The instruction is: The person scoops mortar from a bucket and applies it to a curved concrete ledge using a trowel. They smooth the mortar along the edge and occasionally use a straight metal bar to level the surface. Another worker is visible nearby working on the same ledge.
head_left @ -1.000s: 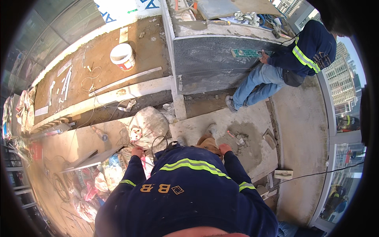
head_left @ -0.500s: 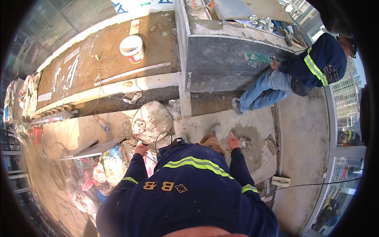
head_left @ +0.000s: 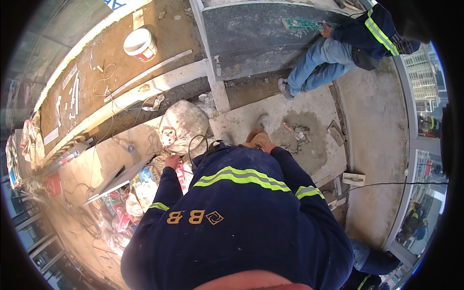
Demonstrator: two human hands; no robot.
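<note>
My left hand [head_left: 172,161] hangs by my side above the plastic bags, close to a tied whitish sack [head_left: 184,126]. Its fingers curl out of sight, and no tool shows in it. My right hand [head_left: 266,146] lies against my brown-trousered thigh [head_left: 253,138], fingers extended, nothing visible in it. Ahead of it a trowel with a red handle [head_left: 288,127] rests in a patch of wet grey mortar [head_left: 309,147] on a pale board [head_left: 275,111]. Beside the mortar lies a flat trowel or float [head_left: 335,133].
At the far right a co-worker [head_left: 360,38] holds a green float [head_left: 300,23] against a dark stone panel [head_left: 261,41]. A white bucket [head_left: 140,44] stands on the soil. A black cable [head_left: 386,184] crosses at right. Another person's jeans [head_left: 360,253] show behind me at lower right.
My right hand has drawn back from beside the red trowel handle to my thigh. The view has shifted, and the trowel stays in the mortar. My left hand stays near the bags.
</note>
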